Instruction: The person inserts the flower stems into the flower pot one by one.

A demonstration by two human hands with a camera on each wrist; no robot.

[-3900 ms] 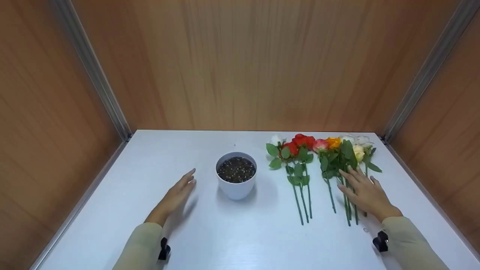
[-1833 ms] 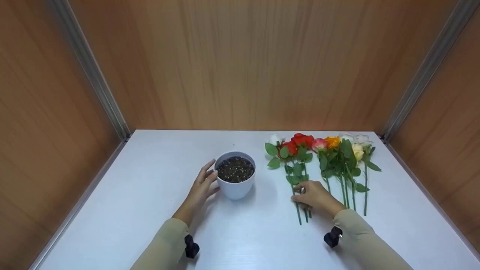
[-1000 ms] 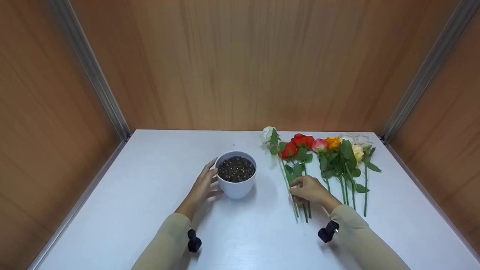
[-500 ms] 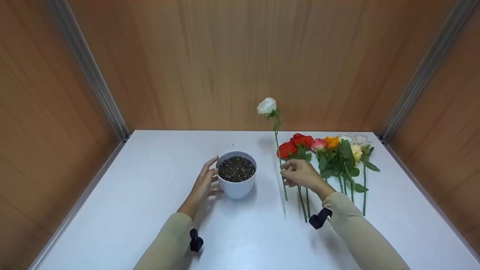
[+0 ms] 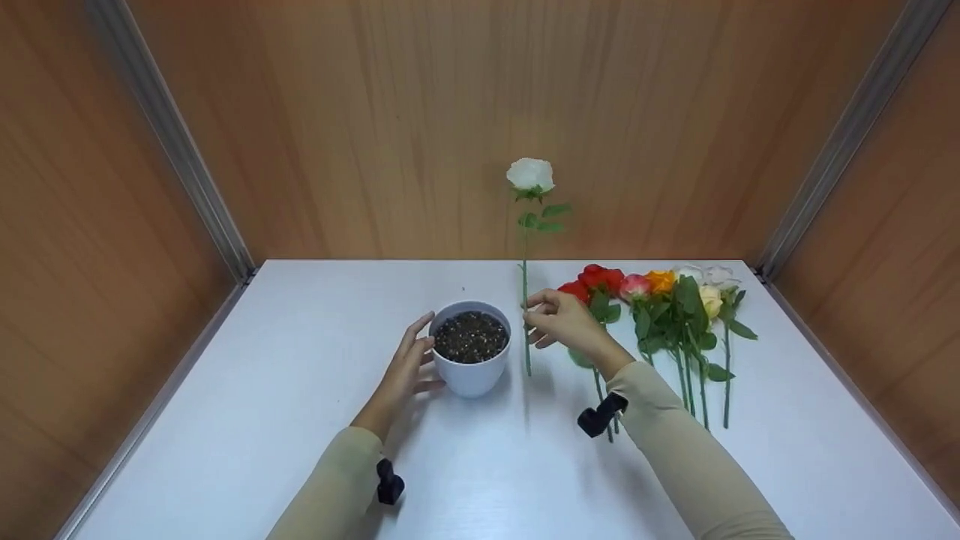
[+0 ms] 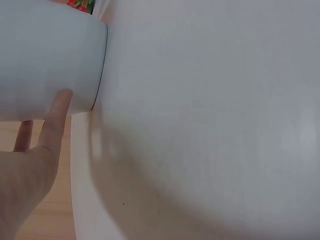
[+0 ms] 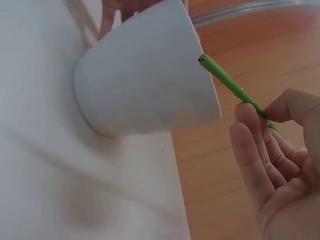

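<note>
My right hand pinches the green stem of a white rose between thumb and fingers. The rose stands upright above the table, just right of the white pot, its stem's lower end hanging free. In the right wrist view the cut stem end points toward the pot's rim. Dark soil fills the pot nearly to its rim. My left hand rests against the pot's left side with its fingers extended; in the left wrist view a fingertip touches the pot wall.
Red roses lie right of the pot, partly behind my right hand. Farther right lie several more roses, among them an orange rose and a cream rose, stems toward me. Wooden panels enclose the white table.
My right hand came left from the right-hand roses, took the white rose from the red ones, raised it upright and carried it toward the pot. My left hand moved up against the pot.
</note>
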